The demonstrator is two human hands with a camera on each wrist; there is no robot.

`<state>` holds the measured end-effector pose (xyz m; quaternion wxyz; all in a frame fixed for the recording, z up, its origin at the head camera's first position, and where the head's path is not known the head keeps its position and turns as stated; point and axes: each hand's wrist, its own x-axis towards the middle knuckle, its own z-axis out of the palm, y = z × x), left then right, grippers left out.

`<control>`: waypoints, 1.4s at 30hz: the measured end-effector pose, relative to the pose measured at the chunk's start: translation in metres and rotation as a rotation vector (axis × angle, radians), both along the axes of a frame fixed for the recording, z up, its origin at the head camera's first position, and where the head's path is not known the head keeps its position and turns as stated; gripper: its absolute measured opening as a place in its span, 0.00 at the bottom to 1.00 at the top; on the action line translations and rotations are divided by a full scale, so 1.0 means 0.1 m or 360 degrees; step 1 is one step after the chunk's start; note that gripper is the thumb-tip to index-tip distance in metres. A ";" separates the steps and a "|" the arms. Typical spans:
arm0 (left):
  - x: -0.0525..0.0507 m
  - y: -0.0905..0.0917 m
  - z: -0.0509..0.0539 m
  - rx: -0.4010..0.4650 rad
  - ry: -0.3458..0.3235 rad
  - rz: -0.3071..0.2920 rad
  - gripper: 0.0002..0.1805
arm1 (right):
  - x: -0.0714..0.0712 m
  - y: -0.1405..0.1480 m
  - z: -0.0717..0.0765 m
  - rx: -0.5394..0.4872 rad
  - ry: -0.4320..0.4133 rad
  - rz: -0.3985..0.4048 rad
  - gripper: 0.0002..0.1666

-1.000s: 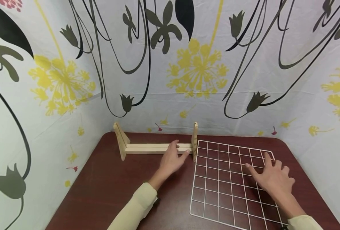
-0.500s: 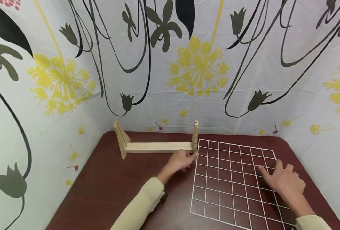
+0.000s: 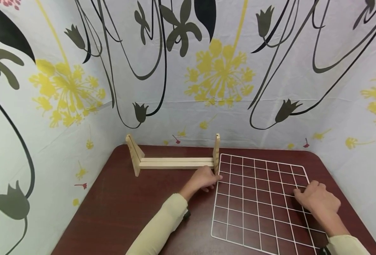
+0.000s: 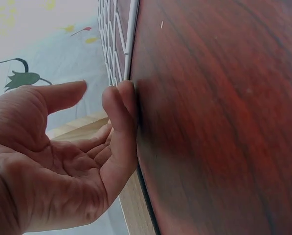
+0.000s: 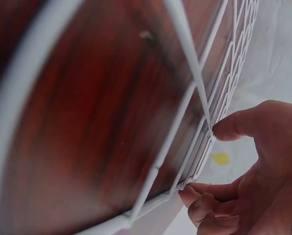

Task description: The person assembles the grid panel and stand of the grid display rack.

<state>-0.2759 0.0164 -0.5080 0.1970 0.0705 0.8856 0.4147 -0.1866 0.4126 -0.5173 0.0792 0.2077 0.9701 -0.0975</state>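
Note:
A white wire grid panel (image 3: 257,198) lies on the table. Near its far left corner is my left hand (image 3: 203,178), thumb over the side wire in the head view. The left wrist view shows bent fingertips (image 4: 123,95) at that edge, the thumb apart from them. At the opposite side my right hand (image 3: 319,200) grips the panel's right edge. Its thumb presses an inner wire and its fingertips (image 5: 187,193) meet the outer wire in the right wrist view. Behind my left hand stands a wooden frame (image 3: 175,163) with two upright ends and a crossbar.
The dark red-brown table (image 3: 137,212) has rounded far corners. A white cloth (image 3: 181,88) printed with flowers hangs behind it and along both sides. The frame's right upright (image 3: 217,152) stands close against the panel's far left corner.
My left hand has come down from the wooden crossbar to the panel's left edge. My right hand has moved right, from over the grid to its right edge, and its fingers have curled.

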 end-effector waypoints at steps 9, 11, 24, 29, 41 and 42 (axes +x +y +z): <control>0.00 0.10 -0.08 -0.0199 0.0109 0.0042 0.18 | 0.00 0.05 0.05 -0.0023 -0.0028 0.0045 0.40; 0.01 0.12 -0.09 -0.0329 0.0189 0.0010 0.19 | 0.01 0.07 0.05 -0.0032 -0.0008 0.0057 0.33; -0.11 0.19 -0.31 -0.0711 0.0515 -0.0122 0.13 | -0.08 0.24 0.07 -0.0104 -0.0065 0.0107 0.16; -0.14 0.21 -0.38 -0.0788 0.0557 -0.0167 0.16 | -0.09 0.27 0.03 -0.0140 -0.0044 0.0108 0.14; 0.01 0.28 -0.23 -0.0920 0.0616 -0.0139 0.18 | -0.03 0.32 0.07 -0.0163 0.0086 0.0169 0.17; 0.05 0.29 -0.19 -0.0920 0.0624 -0.0129 0.19 | -0.02 0.32 0.09 -0.0158 0.0099 0.0180 0.17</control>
